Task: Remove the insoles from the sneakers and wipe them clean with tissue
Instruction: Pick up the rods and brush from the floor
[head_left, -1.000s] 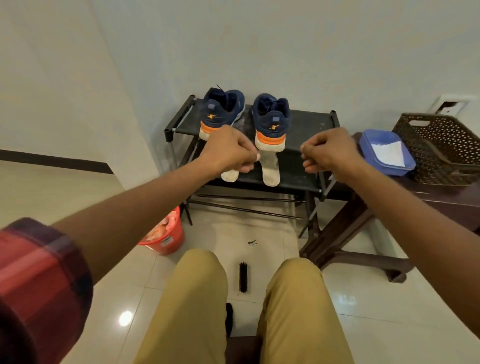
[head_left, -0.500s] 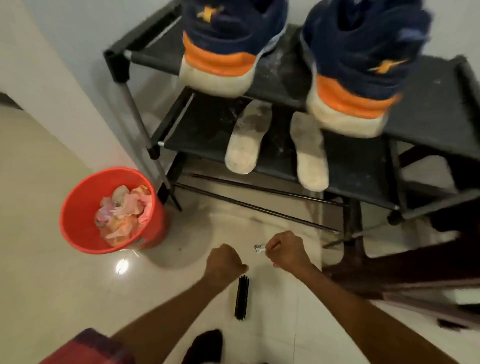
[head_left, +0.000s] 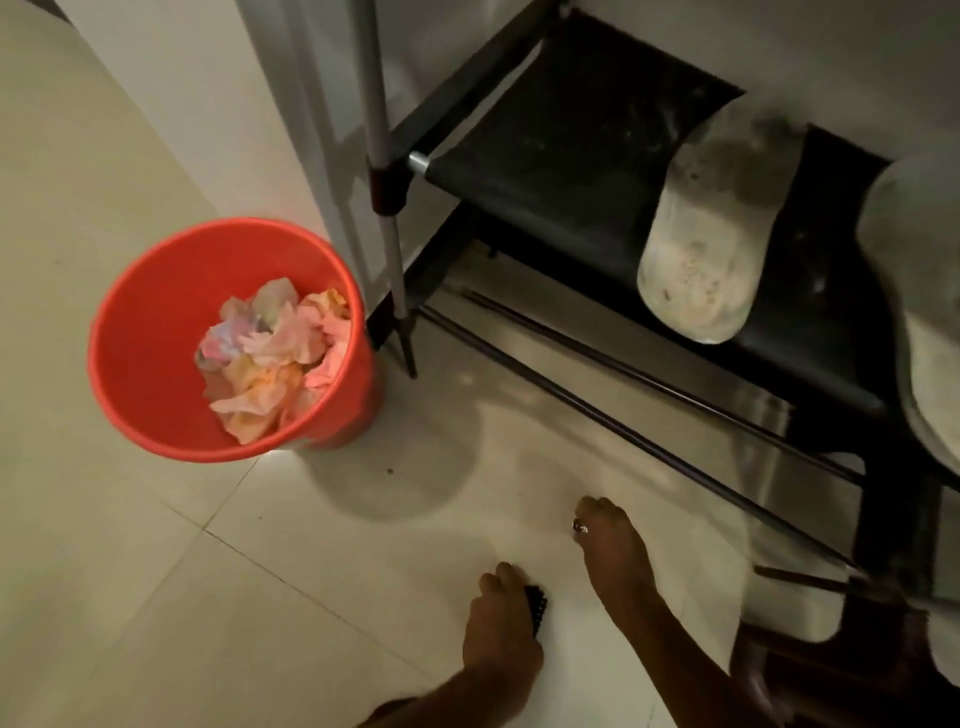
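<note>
Down at floor level. The left hand (head_left: 501, 631) is low over the pale tiled floor (head_left: 234, 597), fingers curled over a black brush (head_left: 537, 610). It grips the brush, and the bristles peek out at the hand's right side. Just to the right and a little farther off, the right hand (head_left: 615, 545) has its fingers bunched, pinching a small shiny object (head_left: 580, 527) at the fingertips. It is too small to tell what that object is. The two hands are near each other but not touching.

Look up and right: there are the insoles, out in the open on the dark shelf of a black shoe rack (head_left: 545, 171). The left insole (head_left: 711, 234) lies flat, pale and plainly grubby, grey smudges across its far half, its rounded near end reaching the shelf's near edge. The right insole (head_left: 914, 322) lies just beside it, a strip of black shelf between them, and is partly cut off by the right edge of the view.

Over on the left stands a red bucket (head_left: 140, 364) on the tiles, right beside the rack's near left leg, well apart from both hands. Inside it sits a heap of crumpled tissues (head_left: 270, 353), pinkish and white.
</note>
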